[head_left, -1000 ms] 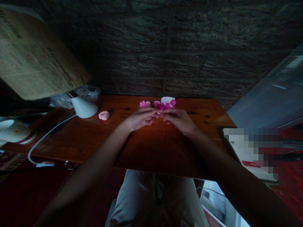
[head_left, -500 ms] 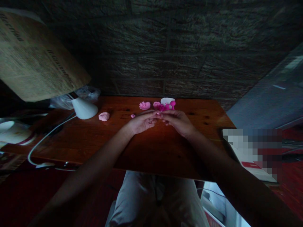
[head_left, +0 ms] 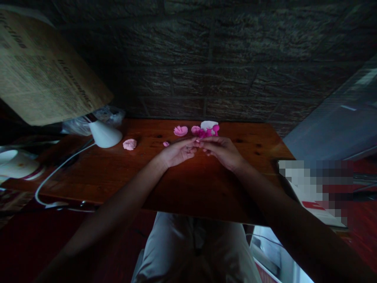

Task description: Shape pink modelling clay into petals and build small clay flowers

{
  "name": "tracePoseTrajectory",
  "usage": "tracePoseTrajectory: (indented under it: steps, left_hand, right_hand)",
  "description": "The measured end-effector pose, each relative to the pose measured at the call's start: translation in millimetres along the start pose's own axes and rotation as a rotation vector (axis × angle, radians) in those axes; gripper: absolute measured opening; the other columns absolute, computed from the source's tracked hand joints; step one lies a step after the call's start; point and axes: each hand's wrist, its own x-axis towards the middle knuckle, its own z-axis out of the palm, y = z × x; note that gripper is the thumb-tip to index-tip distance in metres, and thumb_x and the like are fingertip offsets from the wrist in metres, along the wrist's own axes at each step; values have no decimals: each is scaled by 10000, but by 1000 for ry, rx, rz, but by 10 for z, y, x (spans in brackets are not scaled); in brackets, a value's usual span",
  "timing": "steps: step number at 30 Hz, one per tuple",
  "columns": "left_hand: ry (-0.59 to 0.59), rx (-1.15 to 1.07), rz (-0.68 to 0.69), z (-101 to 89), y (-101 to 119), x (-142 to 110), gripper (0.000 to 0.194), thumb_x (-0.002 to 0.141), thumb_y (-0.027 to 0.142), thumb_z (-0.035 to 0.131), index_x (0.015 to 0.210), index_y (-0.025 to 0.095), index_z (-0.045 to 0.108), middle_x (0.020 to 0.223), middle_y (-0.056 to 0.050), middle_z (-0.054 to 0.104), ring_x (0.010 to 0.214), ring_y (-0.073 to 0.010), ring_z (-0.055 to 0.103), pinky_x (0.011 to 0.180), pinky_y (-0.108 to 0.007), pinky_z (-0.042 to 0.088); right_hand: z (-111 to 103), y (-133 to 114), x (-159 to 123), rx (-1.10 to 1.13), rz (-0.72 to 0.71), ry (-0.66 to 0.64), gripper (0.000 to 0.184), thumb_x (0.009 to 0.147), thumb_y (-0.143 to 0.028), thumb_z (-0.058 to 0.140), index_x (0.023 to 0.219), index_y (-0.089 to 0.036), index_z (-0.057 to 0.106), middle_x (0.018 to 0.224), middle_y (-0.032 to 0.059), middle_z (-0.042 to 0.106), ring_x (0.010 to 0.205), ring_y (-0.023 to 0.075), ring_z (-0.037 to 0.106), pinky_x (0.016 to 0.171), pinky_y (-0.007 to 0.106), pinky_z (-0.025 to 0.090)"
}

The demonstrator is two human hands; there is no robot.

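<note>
Over the wooden table, my left hand (head_left: 180, 152) and my right hand (head_left: 223, 151) meet at the fingertips. Pinched between them is a small pink piece of what looks like modelling clay (head_left: 198, 140), mostly covered by the fingers. Just beyond the hands lie a pink petalled shape (head_left: 180, 131), a smaller pink round shape (head_left: 195, 129) and bright magenta pieces (head_left: 216, 128) in front of a white item (head_left: 208, 125). A tiny pink bit (head_left: 166, 144) rests beside my left wrist. Farther left sits a crumpled pink lump (head_left: 129, 144).
A lamp with a white base (head_left: 106, 134) and a newsprint-patterned shade (head_left: 53, 74) stands at the left, its white cable (head_left: 55, 175) running over the table edge. A white cup (head_left: 17, 163) lies far left. A stone-patterned wall (head_left: 188, 59) closes off the back.
Both hands stay in nearly the same place, fingertips together on the pink piece. My left fingers have shifted slightly around it. The objects on the table have not moved.
</note>
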Motion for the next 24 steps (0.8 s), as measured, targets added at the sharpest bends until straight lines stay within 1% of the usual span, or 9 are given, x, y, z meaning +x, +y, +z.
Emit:
tracePoseTrajectory:
  steps: [3, 6, 9, 11, 13, 16, 19, 22, 24]
  left_hand:
    - [-8, 38, 3, -7, -9, 3, 41, 830, 178, 770, 824, 156, 736, 792, -10, 704, 606, -51, 514, 532, -172, 391]
    - [-47, 100, 55, -18, -33, 23, 93, 816, 196, 800, 841, 157, 720, 769, 9, 681, 590, -35, 510, 531, -166, 384]
    - [-23, 183, 89, -32, -25, 40, 213, 854, 350, 792, 859, 158, 700, 740, 9, 667, 563, -40, 512, 531, -177, 387]
    - [27, 324, 124, -69, 15, 38, 343, 898, 503, 717, 887, 161, 695, 706, -1, 662, 546, -62, 516, 523, -196, 380]
    - [86, 585, 232, -145, 73, 24, 415, 912, 574, 660, 914, 161, 698, 684, -9, 666, 548, -87, 528, 526, -213, 374]
    - [192, 1073, 516, -291, 140, -7, 338, 848, 482, 745, 791, 153, 696, 738, -31, 705, 646, -121, 584, 605, -230, 423]
    - [89, 1293, 517, -390, 146, -20, 228, 854, 387, 732, 833, 160, 724, 809, -39, 754, 666, -126, 611, 633, -238, 447]
    - [19, 1339, 490, -414, 122, -6, 129, 837, 295, 740, 840, 166, 736, 824, -37, 773, 677, -126, 633, 652, -237, 467]
    - [-1, 1346, 485, -415, 112, 7, 82, 837, 247, 731, 847, 167, 744, 828, -39, 776, 694, -130, 649, 670, -242, 481]
  right_hand:
    - [2, 0, -5, 2, -1, -7, 233, 670, -380, 867, 845, -234, 822, 827, 25, 771, 697, 122, 619, 631, 261, 491]
    - [1, 0, -6, -13, -10, -19, 226, 681, -378, 866, 847, -232, 821, 828, 25, 766, 707, 123, 621, 647, 267, 497]
    - [-13, 4, 4, -11, -15, -17, 223, 694, -369, 861, 863, -230, 819, 834, 23, 768, 707, 120, 626, 655, 265, 502]
    - [-39, 15, 15, -40, -16, -3, 248, 707, -382, 852, 897, -226, 820, 853, 23, 775, 699, 121, 632, 655, 267, 510]
    - [-76, 34, 27, -151, -16, 0, 251, 753, -390, 821, 936, -218, 821, 857, 28, 783, 698, 132, 647, 663, 278, 521]
    - [-116, 71, 32, -445, -76, -47, 129, 829, -287, 760, 911, -210, 825, 865, 36, 801, 771, 165, 703, 763, 311, 544]
    - [-114, 86, 22, -697, -143, -130, 114, 851, -161, 724, 864, -215, 823, 930, 46, 821, 858, 186, 742, 855, 327, 547]
    - [-108, 57, 11, -810, -136, -195, 109, 865, -164, 729, 900, -208, 823, 961, 60, 825, 858, 198, 755, 823, 324, 559]
    - [-127, 24, 11, -841, -139, -181, 117, 874, -171, 724, 921, -215, 823, 984, 58, 826, 886, 205, 759, 840, 328, 560]
